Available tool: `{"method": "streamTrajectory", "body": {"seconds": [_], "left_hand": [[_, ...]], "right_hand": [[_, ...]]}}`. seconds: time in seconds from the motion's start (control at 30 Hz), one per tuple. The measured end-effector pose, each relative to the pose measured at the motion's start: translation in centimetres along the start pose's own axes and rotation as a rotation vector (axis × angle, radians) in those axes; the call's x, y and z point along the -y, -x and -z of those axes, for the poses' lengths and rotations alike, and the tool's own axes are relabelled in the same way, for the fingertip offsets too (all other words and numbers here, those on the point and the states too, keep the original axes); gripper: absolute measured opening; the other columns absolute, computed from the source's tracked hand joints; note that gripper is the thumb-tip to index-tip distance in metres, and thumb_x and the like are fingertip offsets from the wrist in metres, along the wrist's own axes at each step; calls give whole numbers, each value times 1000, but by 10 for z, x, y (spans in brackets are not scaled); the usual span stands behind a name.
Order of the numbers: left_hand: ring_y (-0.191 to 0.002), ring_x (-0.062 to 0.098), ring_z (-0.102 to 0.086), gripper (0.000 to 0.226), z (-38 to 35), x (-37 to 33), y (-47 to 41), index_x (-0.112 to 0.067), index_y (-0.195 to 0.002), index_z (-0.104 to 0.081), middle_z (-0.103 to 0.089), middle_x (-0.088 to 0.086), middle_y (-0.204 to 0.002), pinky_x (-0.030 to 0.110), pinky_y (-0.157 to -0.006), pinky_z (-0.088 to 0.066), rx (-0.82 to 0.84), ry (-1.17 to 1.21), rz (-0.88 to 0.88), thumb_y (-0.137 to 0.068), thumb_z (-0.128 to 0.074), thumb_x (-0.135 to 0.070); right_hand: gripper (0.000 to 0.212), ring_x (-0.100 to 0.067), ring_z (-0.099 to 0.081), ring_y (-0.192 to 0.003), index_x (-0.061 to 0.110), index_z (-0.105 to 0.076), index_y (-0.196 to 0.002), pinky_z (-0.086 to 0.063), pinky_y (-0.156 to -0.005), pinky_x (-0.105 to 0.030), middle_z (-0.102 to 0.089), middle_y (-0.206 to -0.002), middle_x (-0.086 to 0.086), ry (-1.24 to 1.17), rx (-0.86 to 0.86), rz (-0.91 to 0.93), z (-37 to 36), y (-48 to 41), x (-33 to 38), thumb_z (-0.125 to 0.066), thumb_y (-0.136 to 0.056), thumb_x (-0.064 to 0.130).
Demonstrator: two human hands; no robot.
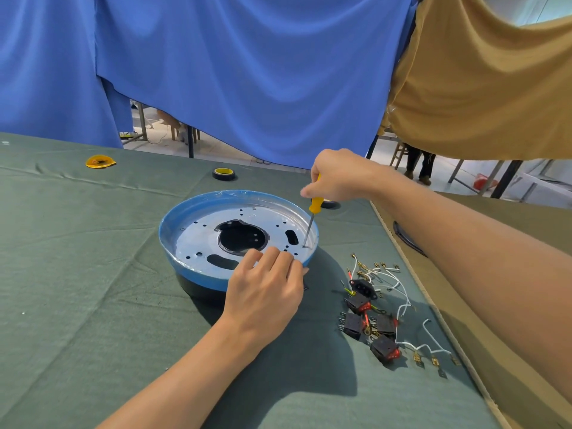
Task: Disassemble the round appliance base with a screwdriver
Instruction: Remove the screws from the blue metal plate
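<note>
Round appliance base: centre of table, on green cloth, just far of left hand. Shallow dish shape, open side up. Blue rim with clear film wrinkled along far edge, black body showing beneath on near side. Inside, flat silver metal plate with many small round holes, two black oblong slots, big round black opening in the middle with jagged far-left edge.

Left hand: back up, fingers bent and close together, hooked over near-right rim, tips on the plate. Thumb mostly hidden, seems outside the rim.

Right hand: above right side of base, fingers curled tight round top of screwdriver. Yellow handle, thin steel shaft, tilted slightly, tip down on the plate at right edge by the rim. Cannot tell whether seated in a screw.

Right of base, near: heap of black rocker switches with red faces, one black power inlet socket, loose white wires with brass terminals.

Far on table: black tape roll with yellow core; second roll partly hidden under right hand; crumpled yellow piece far left.

Brown cardboard sheet along right edge of cloth. Blue curtain hanging behind, tan cloth to its right.
</note>
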State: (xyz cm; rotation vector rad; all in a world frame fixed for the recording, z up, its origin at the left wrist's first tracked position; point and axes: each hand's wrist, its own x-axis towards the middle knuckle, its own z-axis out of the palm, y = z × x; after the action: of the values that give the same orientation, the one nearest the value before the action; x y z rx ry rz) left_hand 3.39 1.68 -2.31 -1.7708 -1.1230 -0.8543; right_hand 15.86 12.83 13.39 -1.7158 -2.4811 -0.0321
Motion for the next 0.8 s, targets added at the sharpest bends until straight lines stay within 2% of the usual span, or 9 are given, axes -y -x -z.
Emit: {"method": "streamTrajectory", "body": {"seconds": [0.07,0.13,0.27,0.33,0.43,0.5,0.6,0.67,0.8], "left_hand": [[-57,21,-55,33,0,0,0,-14,-59,-59,-59,1,-60,31,-54,-44,1,3,0,-91,-63,-19],[-57,21,-55,33,0,0,0,-14,-59,-59,-59,1,-60,31,-54,-44,-1,7,3,-91,-63,-19],[-57,21,-56,33,0,0,1,-14,-59,-59,-60,1,-61,30,-55,-45,2,15,4,-91,-63,-19],[-57,21,-56,33,0,0,1,-14,-59,-59,-59,0,-61,30,-54,-45,-3,16,6,-91,-63,-19],[-56,21,-55,33,1,0,1,-14,-58,-57,-58,0,-60,31,-54,-43,-10,18,12,-90,-64,-18],[-56,21,-54,33,1,0,1,-14,-58,-57,-58,0,-60,31,-54,-43,-11,23,14,-90,-65,-19],[-57,21,-55,33,1,0,2,-14,-59,-58,-59,0,-61,31,-54,-44,-4,26,10,-91,-64,-20],[-56,22,-55,33,1,0,2,-14,-58,-58,-58,0,-60,31,-54,-43,2,29,9,-90,-65,-20],[-57,21,-56,32,2,0,3,-15,-59,-59,-59,0,-61,31,-54,-44,15,31,5,-90,-64,-20]], "right_hand": [[27,-18,-45,-64,4,-67,-86,-38,-56,-31,-61,-73,-10,-20,28,9,1,1,2,-67,-75,29],[34,-18,-48,-67,7,-68,-93,-41,-57,-31,-68,-88,-15,-23,65,10,2,-1,2,-69,-73,35],[56,-18,-39,-55,9,-50,-64,-31,-49,-28,-45,-58,-3,62,40,6,3,-1,4,-56,-84,61],[46,-19,-41,-56,8,-54,-65,-32,-49,-28,-47,-58,-4,36,36,33,4,0,4,-60,-87,48],[13,-18,-58,-70,20,-66,-80,-44,-55,-28,-67,-82,-5,-2,78,60,6,2,6,-69,-78,32],[22,-19,-56,-67,16,-65,-81,-43,-56,-29,-67,-83,-11,1,108,45,6,1,6,-68,-76,38],[56,-18,-39,-54,11,-47,-62,-32,-51,-30,-44,-57,-5,66,24,6,3,1,6,-57,-82,62],[50,-20,-36,-54,10,-47,-60,-29,-50,-30,-40,-56,-2,19,-3,2,2,2,5,-59,-85,52],[22,-19,-48,-64,10,-68,-86,-39,-54,-30,-61,-74,-10,-29,56,22,3,3,5,-65,-77,29]]}}
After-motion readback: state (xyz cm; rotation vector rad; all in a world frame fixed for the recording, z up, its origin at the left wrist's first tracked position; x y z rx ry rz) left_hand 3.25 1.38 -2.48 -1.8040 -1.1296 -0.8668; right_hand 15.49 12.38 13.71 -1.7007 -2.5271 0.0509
